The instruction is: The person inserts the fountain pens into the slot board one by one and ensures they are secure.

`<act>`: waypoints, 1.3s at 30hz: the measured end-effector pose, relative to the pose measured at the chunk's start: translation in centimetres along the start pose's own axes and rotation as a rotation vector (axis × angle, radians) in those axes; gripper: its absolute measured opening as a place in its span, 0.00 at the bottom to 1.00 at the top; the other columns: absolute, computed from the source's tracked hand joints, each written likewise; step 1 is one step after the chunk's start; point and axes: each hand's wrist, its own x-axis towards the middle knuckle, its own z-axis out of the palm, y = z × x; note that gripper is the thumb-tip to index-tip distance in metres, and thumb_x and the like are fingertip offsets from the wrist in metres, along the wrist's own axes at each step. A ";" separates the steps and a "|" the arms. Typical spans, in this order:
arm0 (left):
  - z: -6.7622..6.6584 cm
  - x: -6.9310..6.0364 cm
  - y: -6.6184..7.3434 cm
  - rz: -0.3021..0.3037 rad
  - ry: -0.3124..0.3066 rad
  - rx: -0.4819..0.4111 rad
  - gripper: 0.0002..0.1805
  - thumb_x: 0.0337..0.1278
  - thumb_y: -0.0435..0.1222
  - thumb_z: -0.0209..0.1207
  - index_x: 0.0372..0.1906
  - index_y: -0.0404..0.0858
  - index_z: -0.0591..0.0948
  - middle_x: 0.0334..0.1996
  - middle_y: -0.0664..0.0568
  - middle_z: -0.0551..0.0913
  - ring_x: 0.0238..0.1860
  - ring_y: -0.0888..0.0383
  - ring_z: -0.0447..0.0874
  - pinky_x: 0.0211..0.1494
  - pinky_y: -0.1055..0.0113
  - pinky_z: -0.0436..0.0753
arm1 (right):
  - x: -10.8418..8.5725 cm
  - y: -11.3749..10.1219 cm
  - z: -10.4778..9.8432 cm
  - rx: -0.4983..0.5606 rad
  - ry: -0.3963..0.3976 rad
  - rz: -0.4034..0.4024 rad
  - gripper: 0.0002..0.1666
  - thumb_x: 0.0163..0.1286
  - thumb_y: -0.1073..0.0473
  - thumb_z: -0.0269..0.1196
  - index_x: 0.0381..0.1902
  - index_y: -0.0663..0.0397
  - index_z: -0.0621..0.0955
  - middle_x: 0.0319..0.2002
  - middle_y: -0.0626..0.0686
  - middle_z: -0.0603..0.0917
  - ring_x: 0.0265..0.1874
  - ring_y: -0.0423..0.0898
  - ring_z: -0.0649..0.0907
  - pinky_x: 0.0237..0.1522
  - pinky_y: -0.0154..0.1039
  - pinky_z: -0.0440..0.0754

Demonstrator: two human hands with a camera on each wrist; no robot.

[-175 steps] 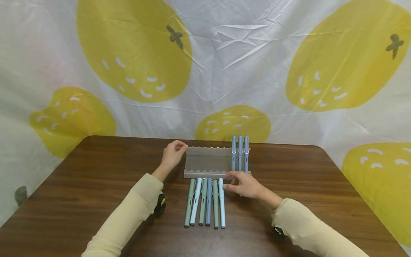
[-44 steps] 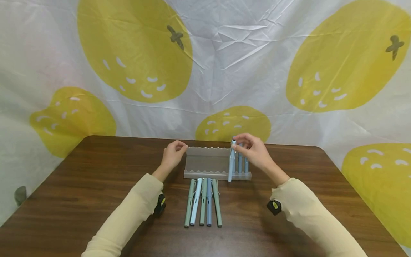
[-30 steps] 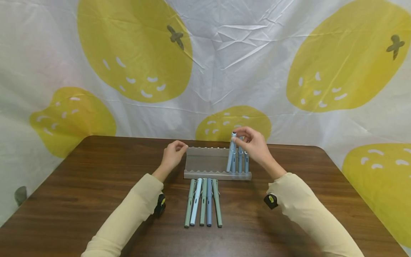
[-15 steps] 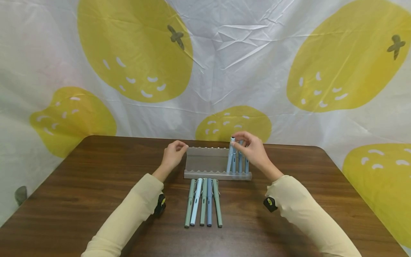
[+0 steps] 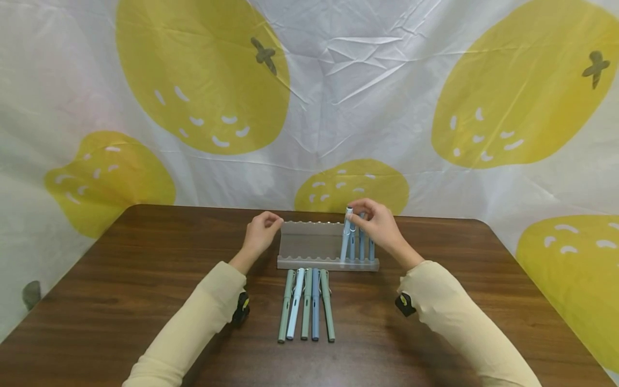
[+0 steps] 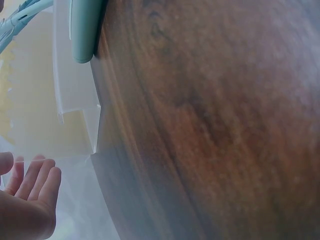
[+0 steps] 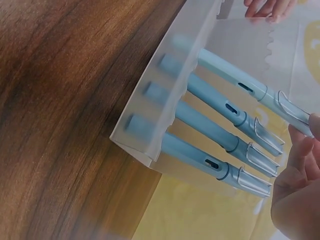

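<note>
My right hand (image 5: 382, 228) pinches a pale blue fountain pen (image 5: 345, 242) near its cap end. The pen leans in the clear pen rack (image 5: 309, 242), its lower end behind the front lip, as the right wrist view shows. Right of it, three darker blue fountain pens (image 7: 207, 125) stand in neighbouring notches, partly covered by the hand in the head view. My left hand (image 5: 261, 235) pinches the rack's upper left corner between thumb and index finger; its other fingers extend loosely in the left wrist view.
Several fountain pens lie side by side before the rack: green pens (image 5: 306, 306), a pale blue one (image 5: 295, 306) and a darker blue one (image 5: 315, 306). The brown wooden table (image 5: 193, 290) ends at a white curtain (image 5: 319, 107) with yellow fruit prints.
The right hand has taken the rightmost pale blue pen from the row, lifted it to the rack and lowered it beside the three blue pens. The left hand has stayed at the corner.
</note>
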 end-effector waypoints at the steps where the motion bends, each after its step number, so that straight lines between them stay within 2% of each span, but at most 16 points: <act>1: 0.0 0.0 0.0 0.000 0.001 0.001 0.10 0.56 0.37 0.55 0.36 0.32 0.78 0.37 0.43 0.80 0.43 0.49 0.77 0.45 0.57 0.74 | 0.0 0.0 0.0 -0.003 -0.001 0.004 0.15 0.59 0.55 0.61 0.43 0.54 0.78 0.35 0.51 0.82 0.19 0.48 0.71 0.21 0.39 0.68; 10: 0.0 -0.1 0.1 -0.006 0.001 0.010 0.10 0.57 0.37 0.55 0.36 0.32 0.78 0.37 0.43 0.80 0.43 0.49 0.77 0.45 0.57 0.74 | 0.3 0.0 0.2 -0.053 0.019 -0.026 0.14 0.59 0.56 0.61 0.43 0.54 0.79 0.32 0.48 0.78 0.15 0.46 0.71 0.16 0.38 0.69; 23: 0.0 -0.2 0.1 -0.004 -0.013 0.002 0.11 0.57 0.38 0.54 0.37 0.32 0.77 0.37 0.43 0.80 0.43 0.49 0.77 0.44 0.57 0.74 | 0.8 0.6 1.3 -0.112 0.063 -0.067 0.15 0.57 0.61 0.63 0.43 0.55 0.78 0.30 0.50 0.78 0.17 0.43 0.71 0.19 0.37 0.69; 32: -0.1 -0.1 0.1 -0.010 -0.014 0.002 0.12 0.57 0.39 0.54 0.37 0.32 0.77 0.38 0.43 0.80 0.44 0.49 0.76 0.45 0.57 0.74 | 0.8 0.7 1.5 -0.163 0.068 -0.091 0.15 0.57 0.60 0.63 0.43 0.56 0.77 0.17 0.47 0.73 0.14 0.42 0.70 0.20 0.38 0.68; 39: -0.1 -0.1 0.1 -0.008 -0.019 0.002 0.12 0.57 0.39 0.54 0.37 0.32 0.77 0.38 0.43 0.80 0.44 0.49 0.76 0.45 0.57 0.73 | 0.6 1.1 1.6 -0.180 0.031 -0.070 0.19 0.58 0.61 0.62 0.48 0.56 0.75 0.14 0.47 0.71 0.12 0.43 0.69 0.17 0.39 0.67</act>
